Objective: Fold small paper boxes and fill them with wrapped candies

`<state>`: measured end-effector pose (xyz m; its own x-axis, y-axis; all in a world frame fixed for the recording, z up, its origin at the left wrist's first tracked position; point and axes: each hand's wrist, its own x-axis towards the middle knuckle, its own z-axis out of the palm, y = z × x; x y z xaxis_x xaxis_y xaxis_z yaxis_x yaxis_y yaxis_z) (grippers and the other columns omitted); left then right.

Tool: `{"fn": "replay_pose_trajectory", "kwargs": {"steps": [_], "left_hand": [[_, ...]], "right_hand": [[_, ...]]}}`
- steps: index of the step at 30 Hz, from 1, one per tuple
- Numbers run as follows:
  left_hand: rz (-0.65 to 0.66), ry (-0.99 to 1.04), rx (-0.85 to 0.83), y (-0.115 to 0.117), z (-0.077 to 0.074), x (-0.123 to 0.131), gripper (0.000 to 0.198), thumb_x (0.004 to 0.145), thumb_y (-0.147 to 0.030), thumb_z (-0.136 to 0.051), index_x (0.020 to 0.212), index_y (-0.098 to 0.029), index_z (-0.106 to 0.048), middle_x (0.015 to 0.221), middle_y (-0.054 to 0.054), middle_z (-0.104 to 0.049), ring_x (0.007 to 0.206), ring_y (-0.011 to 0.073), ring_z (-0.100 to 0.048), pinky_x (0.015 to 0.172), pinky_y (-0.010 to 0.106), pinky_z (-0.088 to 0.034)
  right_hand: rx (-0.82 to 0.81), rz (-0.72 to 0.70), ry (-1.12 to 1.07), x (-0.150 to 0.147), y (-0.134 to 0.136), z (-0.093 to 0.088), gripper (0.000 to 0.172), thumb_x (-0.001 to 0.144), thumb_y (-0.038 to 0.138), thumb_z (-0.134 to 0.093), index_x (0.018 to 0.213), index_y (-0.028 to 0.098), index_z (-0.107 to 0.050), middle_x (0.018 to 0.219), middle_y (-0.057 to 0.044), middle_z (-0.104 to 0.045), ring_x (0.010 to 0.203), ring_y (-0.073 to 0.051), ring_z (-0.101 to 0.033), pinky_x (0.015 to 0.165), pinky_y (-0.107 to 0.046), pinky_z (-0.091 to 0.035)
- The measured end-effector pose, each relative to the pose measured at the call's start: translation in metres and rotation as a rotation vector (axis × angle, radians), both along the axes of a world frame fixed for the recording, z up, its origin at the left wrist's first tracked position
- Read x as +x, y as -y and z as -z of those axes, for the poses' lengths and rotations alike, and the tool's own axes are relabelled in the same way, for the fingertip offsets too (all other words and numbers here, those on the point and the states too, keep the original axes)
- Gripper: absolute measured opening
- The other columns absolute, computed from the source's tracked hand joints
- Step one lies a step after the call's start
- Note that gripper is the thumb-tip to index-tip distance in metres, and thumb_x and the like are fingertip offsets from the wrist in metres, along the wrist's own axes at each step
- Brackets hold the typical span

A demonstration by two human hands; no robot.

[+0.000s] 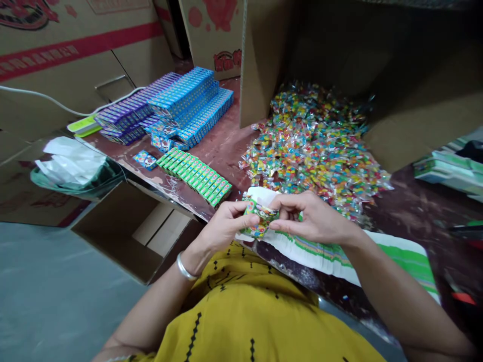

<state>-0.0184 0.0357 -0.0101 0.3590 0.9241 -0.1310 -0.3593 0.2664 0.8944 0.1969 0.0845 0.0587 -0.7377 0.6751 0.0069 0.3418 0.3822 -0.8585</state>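
My left hand (232, 223) grips a small, colourfully printed green box (258, 218) between thumb and fingers, near the table's front edge. At the right side of that box my right hand (305, 216) is closed, thumb and fingertips pinching its edge; whether something else is inside those fingers is hidden. A white flap stands up at the box's top. Under my right forearm lies a long row of flat green-and-white cartons (400, 256). Just beyond my hands spreads a big heap of small clear packets of coloured candy (313, 146).
A row of green boxes (196, 173) lies left of my hands, with stacked blue boxes (192, 95) and purple boxes (128, 110) behind. A large cardboard box (260, 60) on its side surrounds the candy heap. Below the table edge stands an open carton (113, 231).
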Motion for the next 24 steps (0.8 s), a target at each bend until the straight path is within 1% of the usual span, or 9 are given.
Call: {"fn": "replay_pose_trajectory", "kwargs": {"steps": [3, 4, 7, 9, 10, 13, 17, 21, 24], "left_hand": [[-0.213, -0.043, 0.055, -0.001, 0.002, 0.006, 0.024, 0.078, -0.036, -0.081, 0.088, -0.015, -0.076, 0.079, 0.002, -0.070, 0.071, 0.0136, -0.062, 0.068, 0.025, -0.049], [-0.286, -0.050, 0.079, -0.001, 0.002, 0.009, 0.022, 0.078, -0.036, -0.082, 0.085, -0.016, -0.075, 0.079, 0.001, -0.069, 0.072, 0.0132, -0.062, 0.069, 0.025, -0.049], [-0.441, -0.048, 0.105, -0.001, 0.001, 0.021, 0.020, 0.078, -0.034, -0.082, 0.081, -0.016, -0.072, 0.078, -0.001, -0.068, 0.071, 0.0118, -0.061, 0.070, 0.024, -0.051], [-0.546, -0.064, 0.132, 0.001, -0.001, 0.026, 0.025, 0.074, -0.032, -0.084, 0.091, -0.018, -0.071, 0.083, 0.000, -0.067, 0.075, 0.0123, -0.063, 0.072, 0.024, -0.054], [-0.606, -0.092, 0.158, 0.003, -0.002, 0.028, 0.033, 0.072, -0.030, -0.086, 0.100, -0.020, -0.070, 0.087, 0.000, -0.067, 0.077, 0.0126, -0.064, 0.072, 0.024, -0.055], [-0.735, -0.206, 0.266, 0.009, -0.003, 0.029, 0.063, 0.070, -0.026, -0.087, 0.127, -0.028, -0.059, 0.095, -0.001, -0.065, 0.078, 0.0113, -0.066, 0.071, 0.022, -0.057], [-0.687, -0.253, 0.339, 0.015, 0.002, 0.024, 0.058, 0.075, -0.026, -0.083, 0.128, -0.028, -0.061, 0.104, 0.000, -0.064, 0.073, 0.0089, -0.066, 0.068, 0.021, -0.058], [-0.520, -0.204, 0.276, 0.012, -0.001, 0.017, 0.045, 0.076, -0.022, -0.082, 0.119, -0.023, -0.067, 0.098, 0.001, -0.067, 0.072, 0.0089, -0.065, 0.065, 0.019, -0.055], [-0.371, -0.135, 0.201, 0.009, -0.007, 0.012, 0.036, 0.076, -0.020, -0.082, 0.109, -0.021, -0.067, 0.095, 0.001, -0.069, 0.076, 0.0117, -0.067, 0.069, 0.021, -0.057]], "right_hand": [[0.034, 0.283, -0.197, -0.006, 0.005, 0.011, 0.033, 0.084, 0.035, -0.076, 0.111, 0.023, -0.063, 0.074, 0.002, -0.065, 0.065, -0.014, -0.060, 0.057, -0.024, -0.046], [0.040, 0.339, -0.234, -0.009, 0.007, 0.017, 0.035, 0.082, 0.035, -0.078, 0.112, 0.024, -0.062, 0.080, 0.001, -0.066, 0.071, -0.015, -0.062, 0.061, -0.025, -0.049], [0.056, 0.370, -0.223, -0.017, 0.012, 0.034, 0.019, 0.083, 0.035, -0.076, 0.090, 0.023, -0.063, 0.083, 0.000, -0.065, 0.074, -0.015, -0.062, 0.065, -0.027, -0.053], [0.038, 0.417, -0.238, -0.020, 0.014, 0.042, 0.019, 0.087, 0.036, -0.071, 0.080, 0.022, -0.060, 0.076, 0.001, -0.061, 0.068, -0.014, -0.058, 0.062, -0.027, -0.051], [0.020, 0.444, -0.258, -0.022, 0.014, 0.045, 0.020, 0.088, 0.037, -0.070, 0.080, 0.022, -0.060, 0.075, 0.001, -0.060, 0.066, -0.013, -0.057, 0.060, -0.026, -0.050], [-0.012, 0.485, -0.336, -0.026, 0.016, 0.047, 0.019, 0.087, 0.037, -0.072, 0.095, 0.024, -0.061, 0.079, 0.001, -0.062, 0.071, -0.014, -0.060, 0.061, -0.027, -0.051], [0.064, 0.522, -0.424, -0.033, 0.020, 0.048, 0.040, 0.086, 0.032, -0.071, 0.124, 0.029, -0.059, 0.086, 0.001, -0.064, 0.078, -0.015, -0.064, 0.068, -0.029, -0.055], [0.162, 0.504, -0.388, -0.035, 0.022, 0.051, 0.032, 0.089, 0.029, -0.068, 0.120, 0.029, -0.064, 0.087, 0.001, -0.063, 0.073, -0.014, -0.061, 0.066, -0.028, -0.054], [0.159, 0.470, -0.339, -0.032, 0.019, 0.051, 0.017, 0.091, 0.030, -0.064, 0.108, 0.027, -0.065, 0.084, 0.001, -0.062, 0.069, -0.014, -0.059, 0.062, -0.028, -0.051]]}}
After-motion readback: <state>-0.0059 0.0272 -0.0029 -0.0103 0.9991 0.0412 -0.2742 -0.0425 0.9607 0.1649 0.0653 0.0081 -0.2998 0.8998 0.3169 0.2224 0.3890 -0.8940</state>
